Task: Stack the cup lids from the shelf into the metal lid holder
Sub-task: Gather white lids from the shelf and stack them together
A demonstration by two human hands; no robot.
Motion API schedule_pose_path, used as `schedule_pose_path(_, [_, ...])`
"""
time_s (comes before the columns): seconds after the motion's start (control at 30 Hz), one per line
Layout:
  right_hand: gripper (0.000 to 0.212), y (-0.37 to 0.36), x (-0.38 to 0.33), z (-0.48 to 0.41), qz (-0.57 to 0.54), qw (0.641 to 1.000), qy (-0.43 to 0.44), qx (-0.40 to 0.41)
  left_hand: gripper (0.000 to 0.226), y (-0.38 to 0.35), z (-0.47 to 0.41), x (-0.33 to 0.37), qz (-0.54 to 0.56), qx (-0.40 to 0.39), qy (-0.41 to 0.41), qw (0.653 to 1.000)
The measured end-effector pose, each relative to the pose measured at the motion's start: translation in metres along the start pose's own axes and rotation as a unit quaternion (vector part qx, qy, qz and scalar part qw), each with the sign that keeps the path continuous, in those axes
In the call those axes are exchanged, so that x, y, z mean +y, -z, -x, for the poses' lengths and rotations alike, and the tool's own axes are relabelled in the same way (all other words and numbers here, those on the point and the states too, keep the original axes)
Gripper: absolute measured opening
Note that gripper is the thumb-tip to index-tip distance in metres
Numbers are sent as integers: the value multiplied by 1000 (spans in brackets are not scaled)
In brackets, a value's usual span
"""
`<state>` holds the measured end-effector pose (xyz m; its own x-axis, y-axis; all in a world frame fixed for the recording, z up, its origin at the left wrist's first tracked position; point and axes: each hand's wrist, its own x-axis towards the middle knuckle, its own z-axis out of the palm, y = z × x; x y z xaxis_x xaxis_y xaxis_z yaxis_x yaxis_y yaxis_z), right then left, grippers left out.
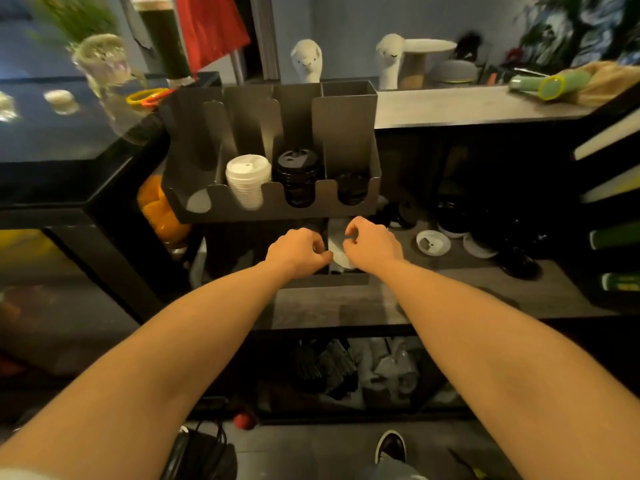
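Note:
The metal lid holder stands at the shelf's left end, with a stack of white lids and two stacks of black lids in its slots. Just below it, both hands reach under its front. My left hand and my right hand have curled fingers and hold white lids between them. More loose lids lie to the right on the shelf: a white lid and black lids.
The grey shelf board runs right under a dark upper shelf with two white llama figures. A black glass counter with a glass vase is at left. Bags fill the lower shelf.

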<state>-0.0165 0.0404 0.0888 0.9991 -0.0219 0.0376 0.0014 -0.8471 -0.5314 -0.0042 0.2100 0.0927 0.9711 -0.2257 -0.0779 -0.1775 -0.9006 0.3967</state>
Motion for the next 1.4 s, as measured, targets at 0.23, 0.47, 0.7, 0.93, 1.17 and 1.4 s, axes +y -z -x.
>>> schedule_pose_path(0.23, [16,19,114,9,27,992,-124,-10,29,-69,-31,75,-25,-99,-73,992])
schedule_pose_path(0.47, [36,41,221,-16,46,977,-204,-50,47,-134,-93,143,-33,-153,-81,984])
schedule_pose_path(0.7, [73,52,303,-53,4,960,-272,-59,57,-187,-165,194,-3,-236,-41,971])
schedule_pose_path(0.93, [71,29,339,-77,-108,939,-319,-65,80,-234,-198,212,39,-275,48,960])
schedule_pose_path(1.17, [40,10,348,-74,-153,929,-337,-18,78,-247,-207,214,43,-254,80,963])
schedule_pose_path(1.4, [26,14,356,-76,-141,933,-331,-10,62,-251,-204,211,33,-243,74,967])
